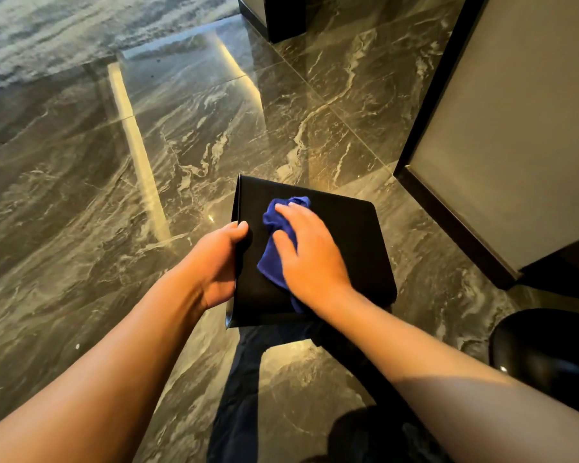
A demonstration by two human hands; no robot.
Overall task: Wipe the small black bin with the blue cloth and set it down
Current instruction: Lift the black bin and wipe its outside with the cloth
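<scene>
Standing over a dark marble floor [154,155], polished and glaring with long light streaks, open and bare to the far side and left of both grips. Closing in on the right: a pale wall panel [515,128] with a dark skirting edge running toward the near right, and a round black shape [549,355] low at the near right corner, too dark to name. Dark trouser legs [241,396] showing straight below the grips.

Being held up off the floor between the two grips: the small black bin [355,248], tipped so that one broad flat face is turned upward toward the camera, its long axis running away from the body and slightly left. Opening not in view, so hard to tell which end is the mouth.

Clamping the bin's left edge: the left hand [218,262], thumb over the upper face, fingers wrapped out of sight behind. Pressing flat on the upturned face, just right of that grip: the right hand [311,259], open palm down, pinning the blue cloth [276,235] against the bin, cloth bunching out past the fingertips and trailing toward the wrist.

Judging the wiping as under way, with the face's right half and far corners lying just beyond the cloth. For setting down, the bare floor ahead and left looking the roomiest, away from the skirting edge.
</scene>
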